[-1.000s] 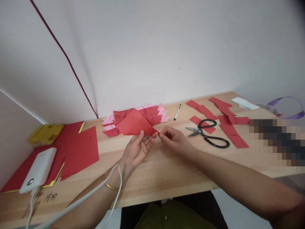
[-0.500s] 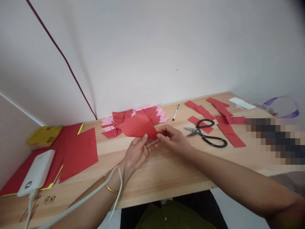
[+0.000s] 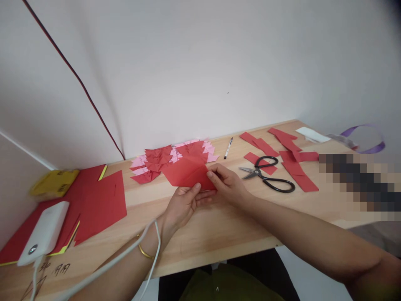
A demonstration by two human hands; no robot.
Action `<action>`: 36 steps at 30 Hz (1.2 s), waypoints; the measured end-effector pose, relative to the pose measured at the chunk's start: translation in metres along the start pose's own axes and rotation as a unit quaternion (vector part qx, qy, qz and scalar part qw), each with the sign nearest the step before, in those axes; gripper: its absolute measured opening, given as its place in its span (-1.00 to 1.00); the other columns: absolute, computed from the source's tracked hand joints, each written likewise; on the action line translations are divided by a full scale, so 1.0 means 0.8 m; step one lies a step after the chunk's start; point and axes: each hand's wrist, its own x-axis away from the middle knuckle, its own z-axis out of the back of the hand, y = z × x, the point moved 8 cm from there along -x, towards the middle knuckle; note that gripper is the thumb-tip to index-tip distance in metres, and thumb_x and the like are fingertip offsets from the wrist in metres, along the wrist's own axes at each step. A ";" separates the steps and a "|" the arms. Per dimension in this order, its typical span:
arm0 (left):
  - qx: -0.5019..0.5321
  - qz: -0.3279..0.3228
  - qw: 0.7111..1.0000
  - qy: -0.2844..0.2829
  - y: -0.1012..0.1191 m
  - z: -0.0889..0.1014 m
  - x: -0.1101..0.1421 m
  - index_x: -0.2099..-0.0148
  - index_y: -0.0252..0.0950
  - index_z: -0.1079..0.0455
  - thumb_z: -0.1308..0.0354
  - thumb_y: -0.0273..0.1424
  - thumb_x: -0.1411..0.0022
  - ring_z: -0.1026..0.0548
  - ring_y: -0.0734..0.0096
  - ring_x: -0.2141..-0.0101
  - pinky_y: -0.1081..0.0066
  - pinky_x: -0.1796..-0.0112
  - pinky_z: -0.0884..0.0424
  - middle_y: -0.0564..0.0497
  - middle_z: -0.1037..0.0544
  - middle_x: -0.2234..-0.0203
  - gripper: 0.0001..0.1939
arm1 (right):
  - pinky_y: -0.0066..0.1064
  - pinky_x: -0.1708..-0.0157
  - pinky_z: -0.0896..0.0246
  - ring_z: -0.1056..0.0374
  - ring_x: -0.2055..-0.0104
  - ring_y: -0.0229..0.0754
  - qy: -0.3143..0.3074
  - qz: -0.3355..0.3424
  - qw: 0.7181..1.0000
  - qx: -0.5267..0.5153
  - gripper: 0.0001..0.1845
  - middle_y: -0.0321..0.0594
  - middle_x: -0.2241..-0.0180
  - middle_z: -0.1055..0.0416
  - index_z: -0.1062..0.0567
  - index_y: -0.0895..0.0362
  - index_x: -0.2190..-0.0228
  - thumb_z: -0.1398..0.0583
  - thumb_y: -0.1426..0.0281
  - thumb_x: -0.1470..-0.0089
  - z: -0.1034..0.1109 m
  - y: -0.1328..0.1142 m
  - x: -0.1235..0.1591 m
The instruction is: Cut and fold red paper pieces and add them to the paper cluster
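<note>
A red sheet of paper with crease lines is held up over the table in both hands. My left hand is closed on its lower edge, thumb on top and fingers beneath. At the right edge, my right hand pinches the same sheet between thumb and fingers. Just behind the paper lie folded red and pink paper pieces, partly covered by it. Black-handled scissors rest with their blades apart to the right of my right hand.
Cut red paper strips lie at the right, near a pen and a white strip. On the left are large red sheets, a yellow packet and a white power bank with a cable crossing my left forearm.
The red sheet has turned in my hands and sits slightly lower and closer. My right fingers have moved up along its right edge. The view has shifted slightly.
</note>
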 end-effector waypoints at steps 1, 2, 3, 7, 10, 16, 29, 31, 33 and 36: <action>-0.003 0.003 1.000 -0.003 -0.002 -0.001 0.000 0.25 -0.42 -0.45 -0.27 -0.38 -0.08 -0.56 0.13 0.22 0.25 0.21 -0.47 -0.20 -0.60 0.33 -0.79 | -0.41 0.27 -0.21 -0.30 0.30 -0.24 0.004 0.006 1.000 0.011 -0.78 -0.22 0.33 -0.39 -0.37 0.10 0.28 0.01 0.28 -0.22 0.000 -0.001 0.000; -0.005 0.007 1.000 -0.005 -0.004 -0.001 0.000 0.23 -0.42 -0.45 -0.27 -0.38 -0.08 -0.56 0.13 0.22 0.25 0.21 -0.47 -0.20 -0.60 0.31 -0.77 | -0.41 0.28 -0.20 -0.30 0.31 -0.24 0.009 0.011 1.000 0.021 -0.79 -0.22 0.34 -0.39 -0.36 0.10 0.29 0.02 0.28 -0.23 0.001 -0.002 0.001; -0.006 0.012 1.000 -0.005 -0.006 -0.001 0.000 0.21 -0.42 -0.45 -0.27 -0.38 -0.07 -0.56 0.13 0.22 0.25 0.22 -0.47 -0.21 -0.59 0.30 -0.76 | -0.41 0.29 -0.20 -0.29 0.32 -0.24 0.014 0.016 0.999 0.032 -0.79 -0.22 0.35 -0.38 -0.34 0.10 0.29 0.02 0.29 -0.23 0.001 -0.002 0.001; -0.017 0.031 0.999 -0.012 -0.014 -0.002 0.002 0.11 -0.42 -0.44 -0.27 -0.38 -0.08 -0.56 0.13 0.23 0.26 0.24 -0.47 -0.22 -0.58 0.25 -0.68 | -0.41 0.32 -0.19 -0.29 0.33 -0.23 0.027 0.025 0.997 0.067 -0.81 -0.21 0.34 -0.38 -0.31 0.09 0.29 0.05 0.30 -0.24 0.002 -0.001 0.003; -0.030 0.031 0.999 -0.024 -0.015 -0.004 0.004 0.10 -0.42 -0.44 -0.26 -0.37 -0.08 -0.56 0.15 0.23 0.30 0.27 -0.47 -0.23 -0.57 0.24 -0.68 | -0.41 0.33 -0.18 -0.30 0.34 -0.22 0.023 0.023 0.996 0.085 -0.80 -0.21 0.35 -0.39 -0.31 0.09 0.30 0.06 0.30 -0.24 0.001 0.000 0.003; -0.036 -0.055 0.997 0.043 0.007 0.013 0.002 0.23 -0.37 -0.46 -0.29 -0.40 -0.03 -0.52 0.41 0.48 0.43 0.44 -0.43 -0.02 -0.56 0.44 -0.78 | -0.41 0.36 -0.15 -0.30 0.38 -0.22 0.018 0.014 0.995 0.100 -0.81 -0.22 0.37 -0.39 -0.29 0.09 0.30 0.06 0.30 -0.23 0.001 0.001 0.003; -0.197 -0.073 0.970 0.125 0.039 0.055 -0.003 0.45 -0.38 -0.37 -0.32 -0.27 0.04 -0.23 0.63 0.67 0.55 0.61 -0.10 0.10 -0.38 0.68 -0.72 | -0.44 0.39 -0.08 -0.29 0.41 -0.22 -0.009 -0.039 0.986 0.164 -0.72 -0.23 0.42 -0.40 -0.32 0.12 0.30 0.09 0.24 -0.24 0.011 0.028 -0.005; -0.290 -0.108 0.937 0.161 0.063 0.065 0.005 0.59 -0.35 -0.27 -0.27 -0.20 -0.01 -0.24 0.60 0.65 0.53 0.58 -0.14 0.10 -0.32 0.72 -0.63 | -0.45 0.42 -0.06 -0.27 0.43 -0.23 -0.033 -0.053 0.980 0.189 -0.71 -0.24 0.45 -0.39 -0.31 0.13 0.32 0.10 0.23 -0.25 0.012 0.032 -0.006; -0.403 -0.228 0.855 0.235 0.106 0.064 0.025 0.62 -0.33 -0.24 -0.23 -0.20 -0.05 -0.28 0.56 0.59 0.51 0.51 -0.21 0.10 -0.32 0.68 -0.62 | -0.46 0.45 -0.02 -0.27 0.45 -0.23 -0.078 -0.069 0.969 0.224 -0.69 -0.24 0.48 -0.38 -0.30 0.13 0.34 0.11 0.23 -0.25 0.008 0.035 -0.004; -0.546 -0.380 0.706 0.244 0.136 0.027 0.056 0.53 -0.31 -0.32 -0.18 -0.30 -0.12 -0.32 0.53 0.51 0.48 0.42 -0.27 0.09 -0.37 0.60 -0.75 | -0.46 0.47 0.03 -0.31 0.43 -0.21 -0.160 -0.093 0.937 0.297 -0.68 -0.19 0.45 -0.43 -0.31 0.13 0.35 0.11 0.23 -0.26 -0.006 0.039 0.003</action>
